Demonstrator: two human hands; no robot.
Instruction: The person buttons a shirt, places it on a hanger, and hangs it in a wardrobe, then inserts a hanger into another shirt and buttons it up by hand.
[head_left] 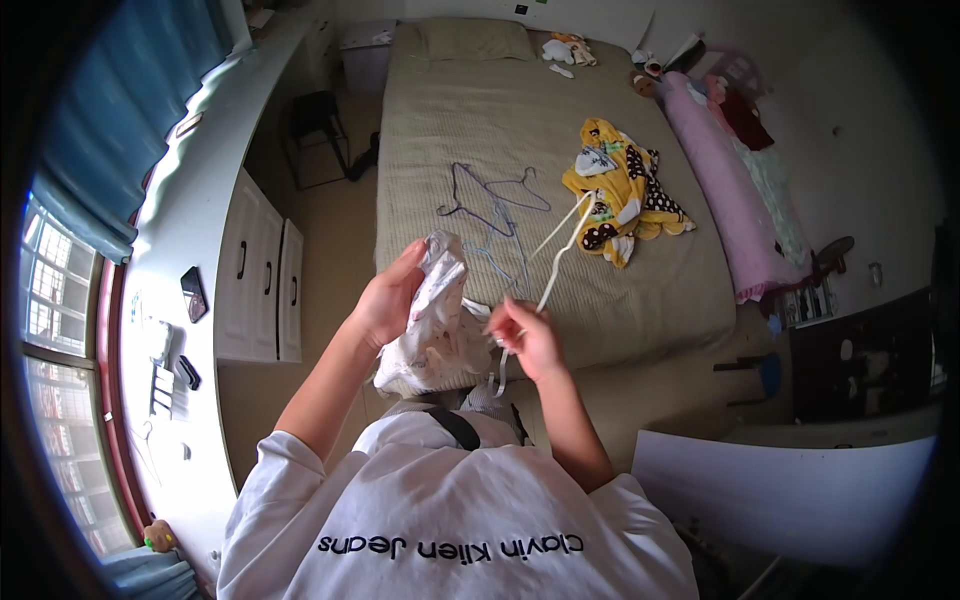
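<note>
My left hand (395,300) is closed around a white printed cloth garment (435,340), which hangs bunched in front of my body. To its right, my right hand (527,338) has its fingers pinched together on a long white strap (556,262). One stretch of the strap runs up over the bed toward a yellow patterned garment (612,190); another bit dangles below the fingers. Whether the strap joins the white garment cannot be made out. Several thin hangers (492,205) in dark and light blue lie on the bed beyond my hands.
The bed (440,110) has a green-grey cover and a pillow (478,42). Small cloth items (567,50) lie at its far end. A pink padded roll (715,180) lines its right side. On the left are a white counter (205,420) with a phone (193,293), and a dark stool (314,118).
</note>
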